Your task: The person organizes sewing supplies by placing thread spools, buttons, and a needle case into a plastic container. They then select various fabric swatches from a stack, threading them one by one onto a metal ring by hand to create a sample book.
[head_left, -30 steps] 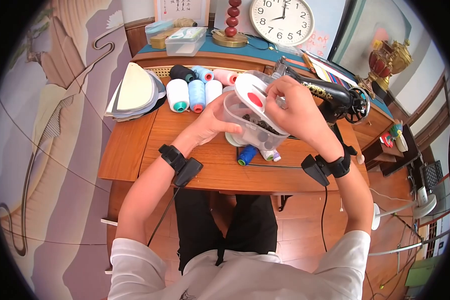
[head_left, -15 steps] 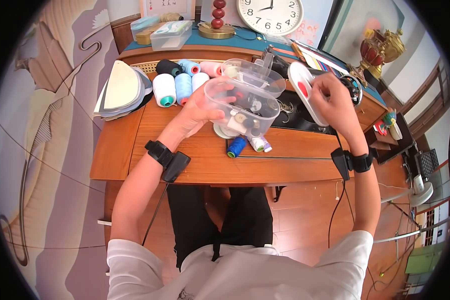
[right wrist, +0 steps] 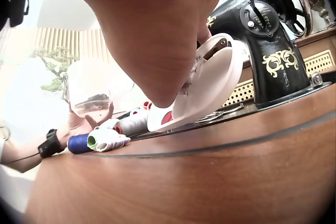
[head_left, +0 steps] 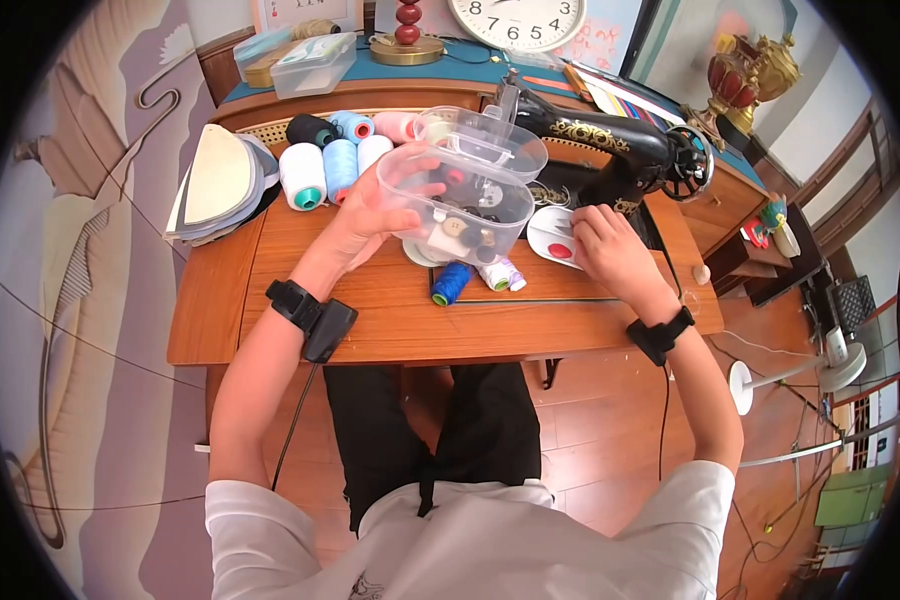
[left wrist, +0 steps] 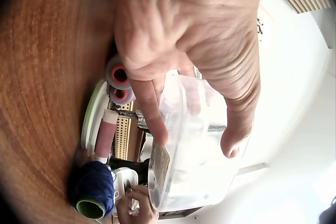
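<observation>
My left hand (head_left: 368,215) grips a clear plastic box (head_left: 510,212) by its left end, thumb on the near side and fingers behind. Its hinged lid (head_left: 523,160) stands open at the back. Through the wall show several buttons (head_left: 453,227) in the bottom. To the right, my right hand (head_left: 615,258) holds a white oval tray (right wrist: 210,90) by its right side, tilted and low over the table beside the sewing machine. A red round piece (head_left: 559,251) lies in the tray; in the right wrist view the hand hides part of it.
Behind the tray stands a black sewing machine (head_left: 610,142). A blue thread spool (head_left: 451,284) and small pale spools (head_left: 496,276) lie below the box. Larger thread cones (head_left: 303,178) and fabric pieces (head_left: 220,180) sit at the left. Scissors (right wrist: 220,113) lie near the machine base.
My right hand has lifted the white tray out of the box, carried it right and lowered it beside the sewing machine. My left hand keeps hold of the box, now tilted toward me.
</observation>
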`<state>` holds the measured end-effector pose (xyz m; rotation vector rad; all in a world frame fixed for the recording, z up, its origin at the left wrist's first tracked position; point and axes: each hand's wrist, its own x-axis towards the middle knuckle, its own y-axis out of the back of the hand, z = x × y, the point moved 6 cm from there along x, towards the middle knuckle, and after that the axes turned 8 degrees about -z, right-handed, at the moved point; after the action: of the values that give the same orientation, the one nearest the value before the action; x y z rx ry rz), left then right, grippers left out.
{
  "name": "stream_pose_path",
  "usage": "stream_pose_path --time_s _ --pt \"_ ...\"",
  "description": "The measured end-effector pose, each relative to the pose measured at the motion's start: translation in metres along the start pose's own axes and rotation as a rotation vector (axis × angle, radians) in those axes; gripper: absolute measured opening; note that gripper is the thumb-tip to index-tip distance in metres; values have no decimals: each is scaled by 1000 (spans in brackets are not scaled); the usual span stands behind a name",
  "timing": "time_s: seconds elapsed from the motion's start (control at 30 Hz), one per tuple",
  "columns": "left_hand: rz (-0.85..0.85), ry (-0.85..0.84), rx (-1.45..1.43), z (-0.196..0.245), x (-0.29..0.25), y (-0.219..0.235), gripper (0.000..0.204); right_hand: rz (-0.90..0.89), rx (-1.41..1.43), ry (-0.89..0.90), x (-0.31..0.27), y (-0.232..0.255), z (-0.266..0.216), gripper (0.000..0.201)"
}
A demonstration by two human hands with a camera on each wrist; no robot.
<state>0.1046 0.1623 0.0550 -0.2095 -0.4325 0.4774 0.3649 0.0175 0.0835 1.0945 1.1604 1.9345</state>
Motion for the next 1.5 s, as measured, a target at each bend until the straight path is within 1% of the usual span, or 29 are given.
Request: stream_pose_path --time_s 0.07,0.2,0.27,0.37,0.5,0.57,0.6,0.67,0.7,0.8,0.83,0.9,1.03,1.1,1.23,1.3,1.33,1.37,1.43,1.47,1.5 --pt "-2 3 0 -1 0 1 104 -21 -125 54 3 -7 -3 13" --pt "5 -1 0 -1 -1 4 103 11 -124 98 8 -3 -6 13" --pt "8 -3 0 -1 -1 4 103 17 -132 169 8 -1 -11 14" --pt "11 -5 2 -1 -1 3 103 42 -123 205 6 1 -15 16" --pt "9 -5 11 -1 0 2 103 16 -158 256 1 6 -23 17" --pt "10 -4 11 -1 -1 2 103 46 -202 335 -1 8 -31 16" --pt "11 -3 14 0 -1 2 103 47 -202 334 -1 8 -33 16" --pt "11 -3 12 0 -1 2 103 47 -186 408 -4 7 -40 15" --pt "11 -3 10 0 -1 2 103 48 -186 409 -5 7 -41 15" --pt "8 -6 10 0 -1 2 102 -21 -258 492 -12 -1 -48 13" --pt "8 -7 9 0 -1 1 102 -21 -260 493 -13 0 -49 13" --pt "12 -12 4 1 -1 1 102 -76 -272 503 -15 -2 -51 24" --pt "9 -10 14 3 -2 -1 102 -36 -294 502 -10 9 -53 31" --pt "3 -13 18 3 -2 -1 102 -28 -264 457 -8 14 -50 35" --pt "-6 -22 21 5 -1 -2 102 -8 -283 415 -10 19 -41 33" --pt "2 -35 24 4 -1 -1 103 24 -346 259 -12 26 -28 33" --pt "0 -34 22 4 -1 -1 103 49 -268 170 -14 32 -22 34" --pt "1 -34 25 4 -1 -1 103 47 -269 167 -18 33 -19 34" --pt "-7 -33 27 3 -1 -1 104 102 -174 -40 -30 40 4 36" --pt "-4 -38 36 3 -1 1 104 105 -104 -136 -40 37 15 34" --pt "-4 -42 43 2 1 2 104 105 -117 -150 -52 35 23 34"
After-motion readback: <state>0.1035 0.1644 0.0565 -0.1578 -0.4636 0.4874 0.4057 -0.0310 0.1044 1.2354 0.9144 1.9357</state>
